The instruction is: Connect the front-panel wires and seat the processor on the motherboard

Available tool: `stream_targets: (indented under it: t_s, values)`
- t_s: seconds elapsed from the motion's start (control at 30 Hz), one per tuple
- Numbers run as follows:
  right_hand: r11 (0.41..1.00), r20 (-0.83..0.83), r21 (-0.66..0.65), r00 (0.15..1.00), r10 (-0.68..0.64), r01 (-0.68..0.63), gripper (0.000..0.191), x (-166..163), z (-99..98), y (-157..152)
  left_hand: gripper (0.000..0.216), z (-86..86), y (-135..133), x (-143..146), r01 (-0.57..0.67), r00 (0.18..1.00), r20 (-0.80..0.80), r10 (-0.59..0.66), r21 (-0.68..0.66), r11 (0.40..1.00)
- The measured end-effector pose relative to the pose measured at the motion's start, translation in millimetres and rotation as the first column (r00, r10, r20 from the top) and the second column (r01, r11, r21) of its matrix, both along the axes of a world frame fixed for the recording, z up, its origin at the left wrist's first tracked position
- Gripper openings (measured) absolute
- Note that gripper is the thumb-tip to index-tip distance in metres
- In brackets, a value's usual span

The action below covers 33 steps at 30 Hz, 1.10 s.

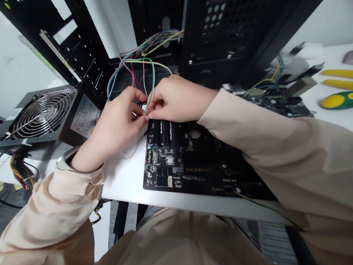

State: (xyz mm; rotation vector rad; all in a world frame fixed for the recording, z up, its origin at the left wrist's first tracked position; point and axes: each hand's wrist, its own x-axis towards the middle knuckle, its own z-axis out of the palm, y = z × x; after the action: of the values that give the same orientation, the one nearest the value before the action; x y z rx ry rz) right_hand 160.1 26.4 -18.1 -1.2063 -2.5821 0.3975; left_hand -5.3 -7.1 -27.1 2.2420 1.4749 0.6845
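Note:
A black motherboard (198, 163) lies on the white table (123, 179), its front edge near the table's edge. Over the board's far left corner my left hand (122, 119) is closed, thumb and fingertips pinching at the lower end of a green wire (152, 74). My right hand (173, 99) meets it there, also closed in a pinch on that wire. The fingers hide the wire's tip and whatever it touches. A bundle of coloured wires (131, 53) loops behind both hands, coming out of the black computer case (232, 31).
To the left sits a power supply (43, 114) with its fan grille upward and a bunch of cables (20, 168) hanging from it. At the right lie yellow-handled pliers (346, 79) and a green-and-yellow screwdriver handle (345, 100). A thin wire (261, 203) crosses the board's front edge.

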Motion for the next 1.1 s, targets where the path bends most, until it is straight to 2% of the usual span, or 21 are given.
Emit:
stream_targets:
  t_s: [0.23, 0.57, 0.87, 1.1]
  values:
    - [1.000, -0.013, 0.012, 1.000, 0.006, -0.006, 0.014, -2.6, -0.2, -1.0, 0.027, -0.7, 0.8, 0.0, 0.004, 1.000, 0.000, -0.004, -0.009, 1.000]
    - [0.994, -0.157, -0.110, 0.987, -0.022, 0.004, 0.015, -0.4, -7.3, 2.3, 0.032, -2.4, -0.5, 0.3, -0.032, 0.999, -0.040, 0.033, 0.023, 0.999]
    - [0.996, -0.207, -0.086, 0.978, -0.022, 0.004, 0.012, -1.9, -8.6, 2.4, 0.032, -0.7, -2.1, 2.7, -0.025, 0.995, -0.093, 0.030, 0.060, 0.998]
    - [0.999, -0.142, -0.041, 0.990, 0.026, -0.032, 0.014, -0.9, -6.4, 1.5, 0.030, -0.1, -3.6, 3.3, -0.035, 0.996, -0.080, 0.037, 0.028, 0.999]
